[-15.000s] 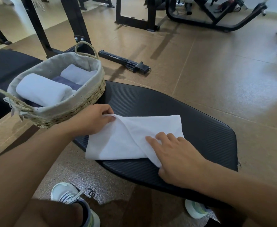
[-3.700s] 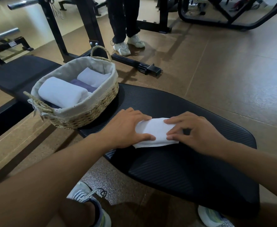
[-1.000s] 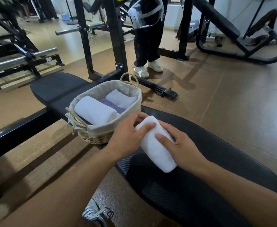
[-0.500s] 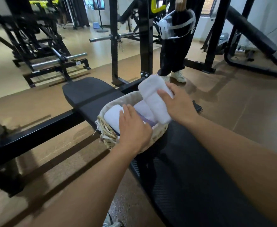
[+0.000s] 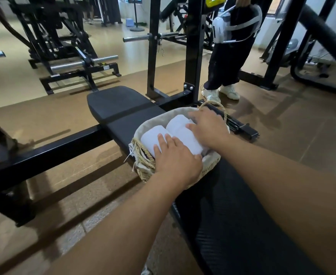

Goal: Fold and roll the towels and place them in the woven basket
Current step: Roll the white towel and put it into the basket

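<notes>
The woven basket [image 5: 143,163] with a pale cloth lining stands on the black bench pad [image 5: 242,225]. Two white rolled towels lie side by side inside it: the left roll [image 5: 150,136] and the right roll [image 5: 180,129]. My left hand [image 5: 176,157] rests flat on the near end of the left roll and the basket's front rim. My right hand [image 5: 208,127] lies palm down on the far end of the right roll, fingers spread. Anything beneath the rolls is hidden.
A second bench pad [image 5: 119,104] extends behind the basket. Black rack uprights [image 5: 193,50] and a loaded bar [image 5: 83,63] stand beyond. A person in dark trousers and white shoes [image 5: 220,93] stands just past the basket. Brown floor lies left and right.
The rolled towel my right hand held above the basket now lies inside it beside the other white roll. My right hand came down onto it; my left hand stays on the near roll.
</notes>
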The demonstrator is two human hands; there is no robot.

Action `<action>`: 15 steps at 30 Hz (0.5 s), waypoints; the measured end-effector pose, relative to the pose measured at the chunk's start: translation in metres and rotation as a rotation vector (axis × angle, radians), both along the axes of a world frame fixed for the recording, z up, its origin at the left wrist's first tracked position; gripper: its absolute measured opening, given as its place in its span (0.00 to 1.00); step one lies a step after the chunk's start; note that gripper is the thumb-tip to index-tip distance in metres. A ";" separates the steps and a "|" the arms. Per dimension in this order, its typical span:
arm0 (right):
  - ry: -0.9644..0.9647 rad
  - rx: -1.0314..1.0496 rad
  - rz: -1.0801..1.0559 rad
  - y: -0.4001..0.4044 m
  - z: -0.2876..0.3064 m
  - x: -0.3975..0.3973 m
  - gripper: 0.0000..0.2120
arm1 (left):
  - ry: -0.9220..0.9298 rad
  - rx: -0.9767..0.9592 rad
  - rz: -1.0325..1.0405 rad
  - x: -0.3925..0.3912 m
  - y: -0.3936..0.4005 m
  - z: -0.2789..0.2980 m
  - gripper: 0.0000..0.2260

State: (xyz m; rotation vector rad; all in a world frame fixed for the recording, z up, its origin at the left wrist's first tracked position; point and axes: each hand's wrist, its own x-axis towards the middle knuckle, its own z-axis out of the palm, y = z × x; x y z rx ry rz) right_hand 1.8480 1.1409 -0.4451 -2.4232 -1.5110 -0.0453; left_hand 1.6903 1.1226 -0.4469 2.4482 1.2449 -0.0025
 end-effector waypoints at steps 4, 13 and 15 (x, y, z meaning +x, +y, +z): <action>0.036 0.043 0.208 -0.002 0.005 -0.006 0.12 | 0.003 0.018 -0.011 0.000 0.000 0.000 0.37; 0.172 -0.486 0.060 -0.007 -0.005 -0.010 0.28 | 0.044 0.046 -0.052 0.000 -0.001 -0.001 0.34; 0.195 -0.494 0.073 -0.006 -0.006 -0.010 0.28 | 0.039 0.044 -0.057 0.000 0.000 -0.002 0.34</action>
